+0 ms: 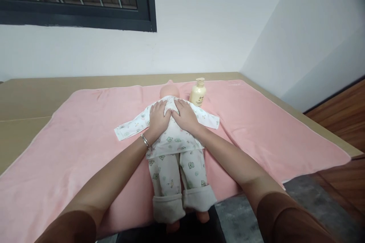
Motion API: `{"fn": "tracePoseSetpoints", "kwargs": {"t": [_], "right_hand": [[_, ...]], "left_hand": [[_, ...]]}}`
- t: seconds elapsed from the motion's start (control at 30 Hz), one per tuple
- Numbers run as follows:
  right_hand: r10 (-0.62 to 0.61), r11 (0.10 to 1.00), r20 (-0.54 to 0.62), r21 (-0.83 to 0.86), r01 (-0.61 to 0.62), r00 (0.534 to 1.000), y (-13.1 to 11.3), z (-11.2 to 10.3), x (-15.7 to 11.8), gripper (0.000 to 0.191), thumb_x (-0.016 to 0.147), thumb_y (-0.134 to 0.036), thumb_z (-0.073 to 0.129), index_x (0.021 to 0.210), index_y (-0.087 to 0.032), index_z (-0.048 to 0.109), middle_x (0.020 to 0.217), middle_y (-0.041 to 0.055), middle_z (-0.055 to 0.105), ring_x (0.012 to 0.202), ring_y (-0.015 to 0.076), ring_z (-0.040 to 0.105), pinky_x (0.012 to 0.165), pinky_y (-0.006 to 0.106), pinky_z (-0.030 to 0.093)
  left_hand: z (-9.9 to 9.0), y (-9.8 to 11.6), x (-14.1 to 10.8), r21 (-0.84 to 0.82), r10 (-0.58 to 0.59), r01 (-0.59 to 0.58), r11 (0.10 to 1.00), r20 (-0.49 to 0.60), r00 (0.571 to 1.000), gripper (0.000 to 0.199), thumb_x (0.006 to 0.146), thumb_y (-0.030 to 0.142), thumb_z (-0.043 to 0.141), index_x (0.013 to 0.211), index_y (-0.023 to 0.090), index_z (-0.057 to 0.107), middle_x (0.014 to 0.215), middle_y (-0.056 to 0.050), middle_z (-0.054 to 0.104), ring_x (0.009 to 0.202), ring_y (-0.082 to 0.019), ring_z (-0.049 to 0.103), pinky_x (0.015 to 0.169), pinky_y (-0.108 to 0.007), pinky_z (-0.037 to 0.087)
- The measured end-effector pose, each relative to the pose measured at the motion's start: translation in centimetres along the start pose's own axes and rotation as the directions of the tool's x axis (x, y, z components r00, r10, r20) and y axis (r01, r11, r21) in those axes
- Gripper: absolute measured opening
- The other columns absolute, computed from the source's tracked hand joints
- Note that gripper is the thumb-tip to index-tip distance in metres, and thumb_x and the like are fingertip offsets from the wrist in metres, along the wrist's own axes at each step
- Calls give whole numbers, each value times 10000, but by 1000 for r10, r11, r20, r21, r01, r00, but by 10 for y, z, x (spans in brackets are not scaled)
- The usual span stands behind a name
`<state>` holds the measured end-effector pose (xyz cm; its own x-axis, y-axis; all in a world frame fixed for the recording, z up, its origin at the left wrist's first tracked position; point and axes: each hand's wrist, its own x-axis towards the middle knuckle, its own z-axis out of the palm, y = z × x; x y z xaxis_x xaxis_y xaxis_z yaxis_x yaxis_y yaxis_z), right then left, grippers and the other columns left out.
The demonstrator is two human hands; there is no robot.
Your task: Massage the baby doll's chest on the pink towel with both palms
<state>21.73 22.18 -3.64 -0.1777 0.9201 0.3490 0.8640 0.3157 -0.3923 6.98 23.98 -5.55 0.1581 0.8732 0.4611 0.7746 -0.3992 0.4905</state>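
Observation:
A baby doll (170, 91) in a white printed top (173, 136) and matching trousers (168, 172) lies on a pink blanket (114, 114), its head away from me and its sleeves spread to both sides. My left hand (158, 118) rests flat on the upper left of the top, fingers pointing to the head. On the upper right, my right hand (186, 115) lies flat as well, the thumbs close together. Neither hand grips anything. Below the rolled cuffs, the doll's feet (202, 217) show at the near edge.
A cream pump bottle (197, 92) stands on the blanket just right of the doll's head. Behind the tan surface (85, 82) rises a white wall, with a dark-framed barred window at upper left. Brown wood panels are at the right, above grey floor.

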Motion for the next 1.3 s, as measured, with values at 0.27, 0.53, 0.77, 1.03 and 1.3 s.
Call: {"fn": "tracePoseSetpoints", "kwargs": {"t": [0.27, 0.53, 0.77, 1.03, 1.3], "right_hand": [[60, 997, 47, 41, -62, 997, 0, -13, 11, 525, 996, -351, 364, 1447, -119, 500, 1526, 145, 479, 1455, 272, 393, 1246, 496, 219], [-5, 986, 173, -165, 34, 985, -16, -26, -2, 614, 1016, -313, 308, 1532, 19, 346, 1586, 245, 343, 1516, 343, 283, 1265, 481, 176], [-3, 1000, 240, -7, 5, 971, -12, -31, 8, 605, 1001, -294, 298, 1529, -8, 367, 1606, 204, 328, 1529, 284, 280, 1265, 421, 237], [-1, 984, 151, -177, 28, 989, -24, -14, -1, 619, 1009, -297, 298, 1525, 43, 346, 1567, 280, 352, 1499, 363, 312, 1238, 511, 250], [-19, 993, 179, -114, 40, 984, -18, -18, 9, 610, 999, -281, 302, 1508, 46, 378, 1573, 248, 365, 1510, 321, 313, 1265, 440, 240]], "left_hand": [[-1, 3, -2, 24, 2, -2, 1000, 12, 1000, 503, 963, 332, 422, 1402, 121, 545, 1477, -144, 535, 1409, -308, 439, 1232, -529, 265], [-5, 1, 7, -37, -32, 34, 999, 64, 997, 532, 947, 326, 446, 1410, 87, 548, 1494, -152, 523, 1427, -292, 431, 1238, -482, 286], [-5, 7, 0, 61, 37, -40, 997, 49, 998, 539, 969, 318, 421, 1438, 73, 521, 1505, -182, 498, 1446, -327, 405, 1236, -519, 262], [-12, 2, 5, 17, -21, 19, 1000, 123, 992, 537, 965, 307, 395, 1439, 92, 528, 1518, -157, 494, 1441, -298, 417, 1230, -496, 291], [-9, 8, 0, 120, 32, -41, 992, 80, 996, 523, 1003, 282, 328, 1426, 45, 523, 1488, -208, 509, 1433, -327, 427, 1213, -537, 296]]}}
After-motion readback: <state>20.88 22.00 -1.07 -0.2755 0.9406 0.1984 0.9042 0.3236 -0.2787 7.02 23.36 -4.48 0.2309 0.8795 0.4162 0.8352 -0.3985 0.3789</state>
